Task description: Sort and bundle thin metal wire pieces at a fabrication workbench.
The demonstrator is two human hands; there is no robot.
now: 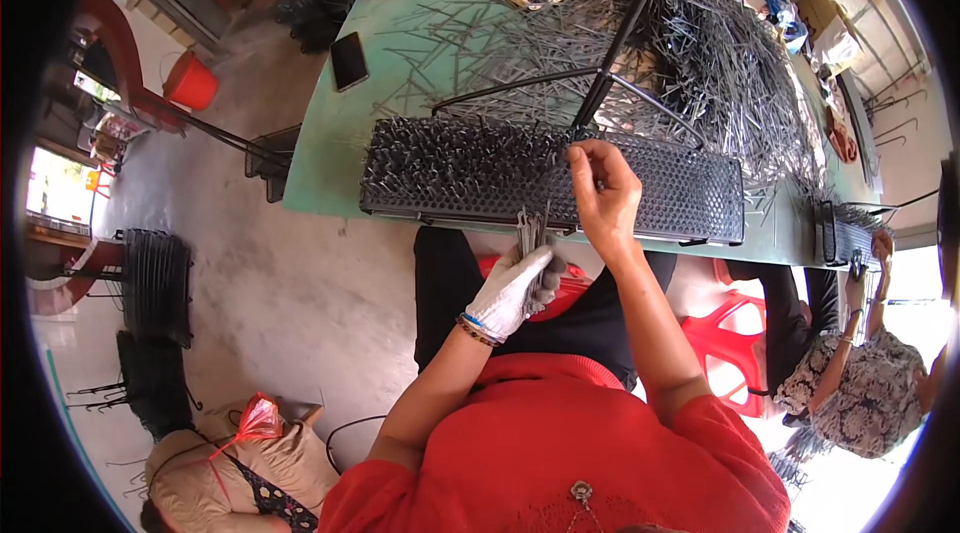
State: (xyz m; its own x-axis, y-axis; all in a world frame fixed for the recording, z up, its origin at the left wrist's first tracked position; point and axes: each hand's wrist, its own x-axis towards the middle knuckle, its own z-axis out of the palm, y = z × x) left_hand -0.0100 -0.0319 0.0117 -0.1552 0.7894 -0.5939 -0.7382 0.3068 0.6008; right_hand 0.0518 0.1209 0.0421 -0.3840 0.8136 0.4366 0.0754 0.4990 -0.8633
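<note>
A black perforated tray sits at the tabletop's near edge, its left part crowded with dark metal pins. The bare right hand is at its middle; I cannot tell whether its fingers pinch anything. The gloved left hand's fingers wrap a pin bundle just below. Behind the tray lies a pin heap; a phone lies farther left.

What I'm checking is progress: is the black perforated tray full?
Partly full: the tray has dark bits crowding its left, bare holes at right.
</note>
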